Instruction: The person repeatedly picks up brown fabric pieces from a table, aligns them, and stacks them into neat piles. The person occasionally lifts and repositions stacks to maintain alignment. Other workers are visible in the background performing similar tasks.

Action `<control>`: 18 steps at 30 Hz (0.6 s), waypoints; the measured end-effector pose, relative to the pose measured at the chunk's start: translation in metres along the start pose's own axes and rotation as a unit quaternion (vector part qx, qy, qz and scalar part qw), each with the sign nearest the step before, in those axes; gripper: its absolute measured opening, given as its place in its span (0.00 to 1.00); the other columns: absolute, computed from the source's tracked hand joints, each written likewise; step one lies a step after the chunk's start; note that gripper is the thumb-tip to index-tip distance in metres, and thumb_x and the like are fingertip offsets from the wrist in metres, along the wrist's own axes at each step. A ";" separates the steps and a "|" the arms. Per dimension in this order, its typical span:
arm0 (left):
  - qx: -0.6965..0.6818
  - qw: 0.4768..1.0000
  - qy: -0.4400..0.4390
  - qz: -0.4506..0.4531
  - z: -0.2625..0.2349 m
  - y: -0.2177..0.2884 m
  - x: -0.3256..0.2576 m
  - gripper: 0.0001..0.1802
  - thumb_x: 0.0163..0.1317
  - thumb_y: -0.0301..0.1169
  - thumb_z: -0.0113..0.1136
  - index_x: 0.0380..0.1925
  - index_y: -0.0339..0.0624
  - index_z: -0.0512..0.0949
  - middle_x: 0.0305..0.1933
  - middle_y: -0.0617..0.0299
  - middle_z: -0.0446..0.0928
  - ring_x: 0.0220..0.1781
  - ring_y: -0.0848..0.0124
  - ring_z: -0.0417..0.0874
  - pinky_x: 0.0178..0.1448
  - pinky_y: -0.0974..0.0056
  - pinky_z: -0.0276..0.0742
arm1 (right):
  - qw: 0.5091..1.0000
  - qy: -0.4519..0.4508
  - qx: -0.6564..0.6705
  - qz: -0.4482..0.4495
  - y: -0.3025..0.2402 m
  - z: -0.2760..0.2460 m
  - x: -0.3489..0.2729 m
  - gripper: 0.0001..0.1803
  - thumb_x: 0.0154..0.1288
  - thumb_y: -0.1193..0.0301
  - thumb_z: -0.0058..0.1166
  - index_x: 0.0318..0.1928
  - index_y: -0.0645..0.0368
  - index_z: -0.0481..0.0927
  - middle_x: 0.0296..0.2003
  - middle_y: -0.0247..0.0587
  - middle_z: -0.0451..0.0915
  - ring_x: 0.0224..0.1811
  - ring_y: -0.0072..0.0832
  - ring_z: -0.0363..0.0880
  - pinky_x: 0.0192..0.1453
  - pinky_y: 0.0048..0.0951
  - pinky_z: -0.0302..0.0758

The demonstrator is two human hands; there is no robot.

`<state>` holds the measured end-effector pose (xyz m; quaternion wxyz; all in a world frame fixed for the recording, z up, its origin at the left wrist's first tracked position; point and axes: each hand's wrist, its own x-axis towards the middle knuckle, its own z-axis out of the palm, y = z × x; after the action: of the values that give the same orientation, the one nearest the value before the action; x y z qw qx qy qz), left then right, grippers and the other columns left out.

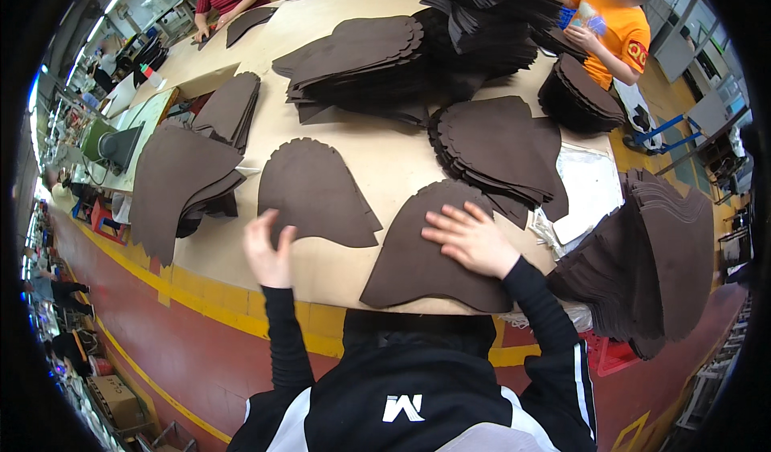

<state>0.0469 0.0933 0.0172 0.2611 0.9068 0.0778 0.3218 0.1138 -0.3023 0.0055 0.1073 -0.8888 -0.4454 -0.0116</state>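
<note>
My right hand [474,239] lies flat with fingers spread on a dark brown cut piece [409,247], possibly leather, at the table's near edge. The piece has a scalloped, rounded top and a flared lower edge. To its left, a similar brown piece [309,187] rests on the table. My left hand [269,247], slightly blurred, is open at that piece's lower left corner, thumb and fingers apart. Whether it touches the piece I cannot tell. Nothing shows in either hand.
Stacks of brown pieces surround me: a draped stack [177,179] at left, a tall pile [353,67] at the back, another stack [490,143] and a hanging stack [642,251] at right. White sheeting [590,183] lies between. Two people work across the table [217,251].
</note>
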 end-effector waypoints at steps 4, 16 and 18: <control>-0.176 0.959 -0.213 -0.059 0.040 0.081 -0.064 0.25 0.55 0.33 0.75 0.52 0.41 0.78 0.36 0.63 0.76 0.35 0.74 0.76 0.42 0.68 0.75 | 0.995 0.065 -0.013 0.074 0.031 -0.002 0.030 0.25 0.76 0.59 0.46 0.71 0.44 0.70 0.72 0.38 0.67 0.75 0.35 0.63 0.78 0.44 0.58; -0.262 0.915 -0.270 -0.147 0.066 0.069 -0.052 0.13 0.57 0.27 0.73 0.40 0.36 0.80 0.29 0.59 0.83 0.31 0.72 0.84 0.41 0.67 0.80 | 0.990 0.094 0.082 -0.066 -0.040 -0.050 -0.031 0.23 0.65 0.66 0.62 0.61 0.50 0.78 0.66 0.40 0.74 0.62 0.34 0.77 0.67 0.38 0.72; -0.230 0.934 -0.254 -0.102 0.066 0.065 -0.049 0.11 0.60 0.26 0.70 0.40 0.37 0.80 0.31 0.56 0.84 0.33 0.68 0.87 0.42 0.66 0.81 | 0.990 0.090 0.077 -0.071 -0.046 -0.047 -0.034 0.23 0.66 0.66 0.61 0.61 0.51 0.78 0.66 0.39 0.74 0.62 0.33 0.77 0.67 0.38 0.72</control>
<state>0.0482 -0.0046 -0.0184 0.5052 0.8604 0.0245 0.0614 0.0603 -0.3121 0.0559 0.2144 -0.8392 -0.4956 -0.0647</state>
